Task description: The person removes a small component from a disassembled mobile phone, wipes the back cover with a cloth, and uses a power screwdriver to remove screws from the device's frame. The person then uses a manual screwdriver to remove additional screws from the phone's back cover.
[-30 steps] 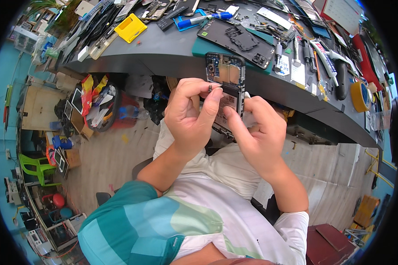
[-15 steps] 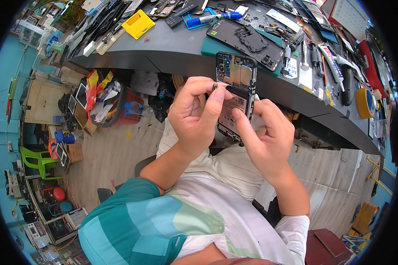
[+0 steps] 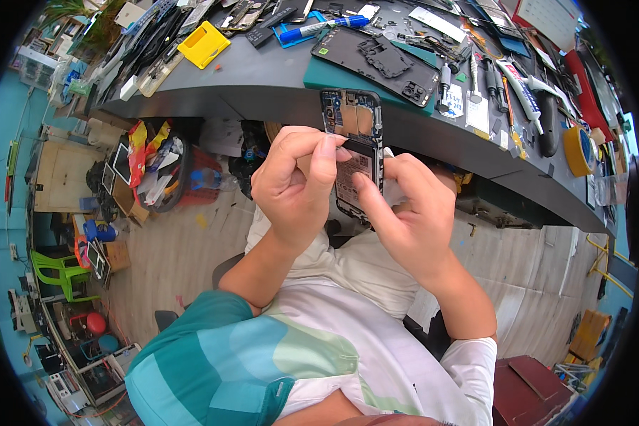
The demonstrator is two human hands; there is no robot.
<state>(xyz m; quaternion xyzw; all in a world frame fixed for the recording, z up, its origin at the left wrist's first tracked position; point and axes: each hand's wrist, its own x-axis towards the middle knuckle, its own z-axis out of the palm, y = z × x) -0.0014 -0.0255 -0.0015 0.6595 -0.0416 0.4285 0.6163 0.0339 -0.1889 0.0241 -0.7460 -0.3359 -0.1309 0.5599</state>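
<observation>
An opened phone (image 3: 355,118) is held up above my lap, its circuit board bare at the top and a dark battery (image 3: 362,162) lower down. My right hand (image 3: 419,216) grips it along the right edge, with the thumb over the battery and the fingers behind. At the phone's left side, where board and battery meet, my left hand (image 3: 291,184) has its thumb and index finger pinched together. What lies in that pinch is hidden by the fingertips.
Ahead runs a grey bench (image 3: 213,101). A black phone back cover (image 3: 362,60) lies there on a green mat (image 3: 316,74). Around it are a blue marker (image 3: 326,27), a yellow holder (image 3: 204,45), screwdrivers and a yellow tape roll (image 3: 579,151). A full waste basket (image 3: 199,181) stands below left.
My hands and the phone have shifted slightly left in view, along with the bench. A small dark part seen at my left fingertips earlier no longer shows.
</observation>
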